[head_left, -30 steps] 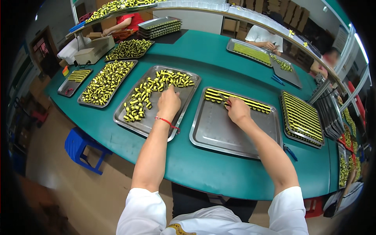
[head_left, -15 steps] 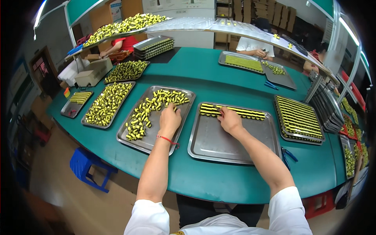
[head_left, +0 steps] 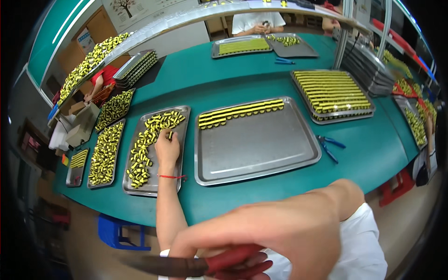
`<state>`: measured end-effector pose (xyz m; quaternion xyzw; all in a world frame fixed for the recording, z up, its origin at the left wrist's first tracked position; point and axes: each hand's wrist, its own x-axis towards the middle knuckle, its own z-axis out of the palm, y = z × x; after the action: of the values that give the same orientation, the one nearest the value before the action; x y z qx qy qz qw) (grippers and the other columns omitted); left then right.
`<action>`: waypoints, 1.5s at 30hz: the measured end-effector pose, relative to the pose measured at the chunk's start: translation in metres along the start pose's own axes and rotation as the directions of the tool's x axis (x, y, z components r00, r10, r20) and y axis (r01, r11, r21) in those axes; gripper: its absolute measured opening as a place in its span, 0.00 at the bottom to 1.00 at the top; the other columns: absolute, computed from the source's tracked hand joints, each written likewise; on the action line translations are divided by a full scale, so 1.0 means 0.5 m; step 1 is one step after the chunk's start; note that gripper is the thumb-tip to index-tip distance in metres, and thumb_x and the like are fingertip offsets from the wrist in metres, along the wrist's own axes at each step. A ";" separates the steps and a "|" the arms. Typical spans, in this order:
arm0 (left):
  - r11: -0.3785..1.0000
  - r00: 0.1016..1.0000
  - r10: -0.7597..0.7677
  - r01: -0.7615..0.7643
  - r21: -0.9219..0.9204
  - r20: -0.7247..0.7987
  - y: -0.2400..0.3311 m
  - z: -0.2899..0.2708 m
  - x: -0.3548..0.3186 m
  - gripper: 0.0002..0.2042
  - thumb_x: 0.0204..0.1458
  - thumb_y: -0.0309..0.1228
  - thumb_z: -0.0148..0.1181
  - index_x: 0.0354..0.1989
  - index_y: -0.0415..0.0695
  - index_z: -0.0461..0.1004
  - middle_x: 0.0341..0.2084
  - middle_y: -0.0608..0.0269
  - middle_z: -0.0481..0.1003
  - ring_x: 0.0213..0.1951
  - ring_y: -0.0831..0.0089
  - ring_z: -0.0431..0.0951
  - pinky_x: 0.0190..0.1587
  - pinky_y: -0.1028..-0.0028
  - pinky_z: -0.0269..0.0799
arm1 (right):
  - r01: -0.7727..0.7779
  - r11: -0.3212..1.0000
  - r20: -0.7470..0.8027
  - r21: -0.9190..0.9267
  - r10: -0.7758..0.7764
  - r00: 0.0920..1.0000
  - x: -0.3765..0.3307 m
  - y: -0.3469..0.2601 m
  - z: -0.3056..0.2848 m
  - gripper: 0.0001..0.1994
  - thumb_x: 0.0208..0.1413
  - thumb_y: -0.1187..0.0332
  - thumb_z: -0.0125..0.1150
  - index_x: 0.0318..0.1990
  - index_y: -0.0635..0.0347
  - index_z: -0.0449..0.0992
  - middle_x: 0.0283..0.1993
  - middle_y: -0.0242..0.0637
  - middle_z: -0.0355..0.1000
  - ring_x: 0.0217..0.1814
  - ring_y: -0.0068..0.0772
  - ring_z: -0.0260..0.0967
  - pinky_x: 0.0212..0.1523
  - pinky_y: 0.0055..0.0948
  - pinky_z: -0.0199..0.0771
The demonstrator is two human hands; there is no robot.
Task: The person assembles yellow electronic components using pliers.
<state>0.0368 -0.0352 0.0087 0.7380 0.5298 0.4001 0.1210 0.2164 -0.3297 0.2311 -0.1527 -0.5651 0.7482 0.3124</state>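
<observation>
My left hand (head_left: 167, 150) is over a metal tray (head_left: 161, 181) of loose yellow-and-black blocks (head_left: 140, 156). Its fingers are pinched, with one small block showing between thumb and fingertips. My right hand (head_left: 294, 224) is raised close to the camera, large and partly blurred. It is closed around a tool with red grips (head_left: 233, 261) and a dark, smeared end pointing left; its exact kind cannot be made out. Beyond it, a second tray (head_left: 256, 149) holds rows of yellow-and-black blocks (head_left: 242, 111) along its far edge, the nearest row short and at the left.
Blue-handled pliers (head_left: 330, 145) lie right of the row tray. A stack of filled trays (head_left: 333, 95) stands behind them. More block-filled trays (head_left: 106, 154) line the left side. A shelf (head_left: 154, 29) spans the back, and a co-worker (head_left: 256, 22) sits across the green table (head_left: 205, 84).
My right hand has left the rows and come up close to the camera with the red-gripped tool. My left hand stays at the loose blocks. The view has turned to the right.
</observation>
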 end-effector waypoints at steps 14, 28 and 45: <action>0.998 0.998 0.057 -0.057 -0.002 -0.010 -0.014 0.009 0.007 0.14 0.54 0.33 0.63 0.44 0.37 0.77 0.25 0.53 0.75 0.27 0.62 0.73 0.34 0.66 0.70 | -0.131 0.653 -0.177 -0.746 -0.005 0.984 -0.059 -0.060 0.024 0.07 0.57 0.74 0.49 0.42 0.66 0.65 0.29 0.33 0.66 0.36 0.17 0.71 0.31 0.16 0.64; 0.718 0.925 0.364 -0.204 -0.665 0.110 0.299 -0.009 -0.222 0.11 0.49 0.19 0.65 0.42 0.37 0.75 0.29 0.63 0.72 0.27 0.80 0.69 0.28 0.80 0.64 | 0.049 0.945 -0.418 0.323 0.096 0.903 -0.139 0.312 -0.235 0.15 0.49 0.80 0.44 0.46 0.63 0.66 0.37 0.41 0.70 0.33 0.30 0.72 0.26 0.20 0.65; 0.701 0.849 0.514 -0.335 -0.629 0.121 0.292 0.017 -0.248 0.18 0.41 0.14 0.66 0.44 0.36 0.77 0.27 0.61 0.72 0.24 0.79 0.69 0.22 0.80 0.61 | 0.008 0.867 -0.328 0.499 0.181 0.927 -0.156 0.318 -0.231 0.17 0.44 0.85 0.41 0.44 0.70 0.65 0.41 0.55 0.71 0.42 0.53 0.77 0.29 0.33 0.82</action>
<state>0.1284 -0.2021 0.0338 0.8165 0.1697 0.4485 0.3217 0.2960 -0.3193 0.0354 -0.2300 -0.2809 0.8389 0.4056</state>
